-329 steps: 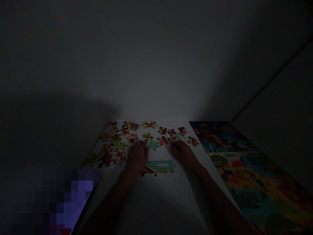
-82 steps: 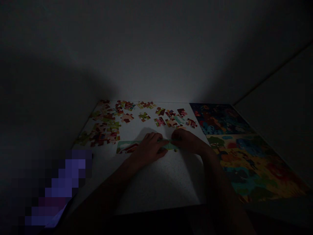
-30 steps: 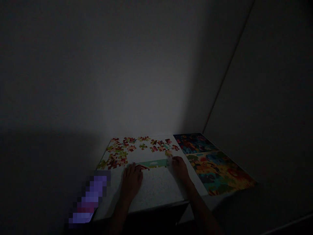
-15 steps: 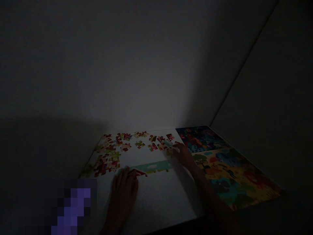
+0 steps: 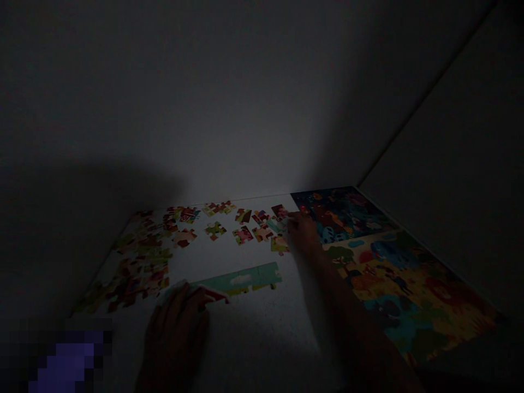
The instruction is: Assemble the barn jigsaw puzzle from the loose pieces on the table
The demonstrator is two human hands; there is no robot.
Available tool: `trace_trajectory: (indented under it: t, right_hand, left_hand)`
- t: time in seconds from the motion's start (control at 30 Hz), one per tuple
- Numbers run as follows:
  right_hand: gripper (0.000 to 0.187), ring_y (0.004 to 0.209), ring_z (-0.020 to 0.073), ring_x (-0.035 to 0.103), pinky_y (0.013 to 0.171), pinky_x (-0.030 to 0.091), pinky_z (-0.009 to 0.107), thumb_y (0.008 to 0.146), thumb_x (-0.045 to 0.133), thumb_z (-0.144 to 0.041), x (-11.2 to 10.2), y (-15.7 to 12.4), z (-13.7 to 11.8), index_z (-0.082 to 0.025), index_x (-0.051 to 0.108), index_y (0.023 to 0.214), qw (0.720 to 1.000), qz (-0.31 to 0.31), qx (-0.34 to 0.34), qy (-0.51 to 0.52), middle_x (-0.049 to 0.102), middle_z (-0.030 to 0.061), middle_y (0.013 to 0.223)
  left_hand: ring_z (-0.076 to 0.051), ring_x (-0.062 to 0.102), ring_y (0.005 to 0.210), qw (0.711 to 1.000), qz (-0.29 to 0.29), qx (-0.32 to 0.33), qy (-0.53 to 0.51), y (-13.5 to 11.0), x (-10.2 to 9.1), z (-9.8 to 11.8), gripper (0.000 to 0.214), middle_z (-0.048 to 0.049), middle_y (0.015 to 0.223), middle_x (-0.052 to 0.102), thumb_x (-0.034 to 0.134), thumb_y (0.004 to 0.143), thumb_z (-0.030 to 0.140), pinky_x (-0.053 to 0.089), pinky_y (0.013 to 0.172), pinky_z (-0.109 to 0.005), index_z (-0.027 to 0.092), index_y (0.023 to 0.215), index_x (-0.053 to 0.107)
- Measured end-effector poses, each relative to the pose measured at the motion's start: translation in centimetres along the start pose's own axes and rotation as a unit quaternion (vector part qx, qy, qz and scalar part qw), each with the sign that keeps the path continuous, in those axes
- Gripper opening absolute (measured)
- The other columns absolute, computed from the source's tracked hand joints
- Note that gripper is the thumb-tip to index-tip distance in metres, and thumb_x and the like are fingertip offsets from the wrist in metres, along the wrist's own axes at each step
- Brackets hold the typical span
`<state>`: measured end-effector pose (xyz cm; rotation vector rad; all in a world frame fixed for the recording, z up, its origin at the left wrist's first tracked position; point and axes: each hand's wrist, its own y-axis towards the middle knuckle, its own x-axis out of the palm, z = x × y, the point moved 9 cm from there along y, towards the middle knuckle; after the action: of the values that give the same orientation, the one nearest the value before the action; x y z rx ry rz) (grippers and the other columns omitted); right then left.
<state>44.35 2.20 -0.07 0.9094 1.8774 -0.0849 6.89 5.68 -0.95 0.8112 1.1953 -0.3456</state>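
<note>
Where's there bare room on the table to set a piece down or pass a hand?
The bare white table runs between the joined puzzle strip and the loose pieces beyond it. There's more below the strip, right of the left hand. It's crowded at the left heap and around the right hand.

A big heap of puzzle pieces [image 5: 139, 267] is lying on the left side of the desk [image 5: 249, 338]. Loose pieces [image 5: 243, 234] are sitting to the right of the heap, near the back. A long joined strip of pieces [image 5: 239, 279] is lying in front of them. The left hand [image 5: 176, 333] is resting at the strip's end, and the right hand [image 5: 303, 232] is staying just beside the loose pieces. Two picture boards [image 5: 409, 289] are lying on the right, one behind the other.
</note>
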Motion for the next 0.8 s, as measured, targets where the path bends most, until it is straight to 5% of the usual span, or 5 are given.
trace_trajectory:
  t: [0.37,0.63,0.8]
  right_hand:
    - [0.051,0.120,0.0316,0.050,0.099,0.036,0.045,0.086,0.062,-0.046,1.4,-1.2,-2.0,-0.024,0.057,0.132,0.997,-0.030,-0.031,-0.058,0.058,0.0127,0.132]
    - [0.050,0.123,0.0323,0.048,0.101,0.035,0.046,0.084,0.062,-0.046,1.8,-1.1,-1.7,-0.024,0.059,0.128,0.997,-0.041,-0.012,-0.064,0.057,0.0134,0.135]
    - [0.056,0.124,0.0318,0.048,0.102,0.034,0.045,0.081,0.065,-0.042,2.0,-1.0,-1.5,-0.022,0.055,0.132,0.999,-0.044,-0.004,-0.028,0.055,0.0136,0.136]
  left_hand:
    - [-0.029,0.048,0.128,0.999,-0.016,-0.027,-0.013,0.2,-0.5,0.6,0.039,-0.0132,0.137,0.055,0.037,0.095,0.035,0.036,0.108,-0.052,0.022,0.120,0.063]
    - [-0.031,0.045,0.133,0.999,-0.006,-0.028,-0.013,0.1,-0.7,0.8,0.039,-0.0146,0.142,0.052,0.039,0.095,0.033,0.032,0.111,-0.056,0.020,0.124,0.063]
    - [-0.032,0.042,0.135,0.999,0.000,0.031,-0.008,0.5,-0.7,2.4,0.040,-0.0166,0.144,0.049,0.040,0.095,0.032,0.029,0.114,-0.058,0.018,0.125,0.062]
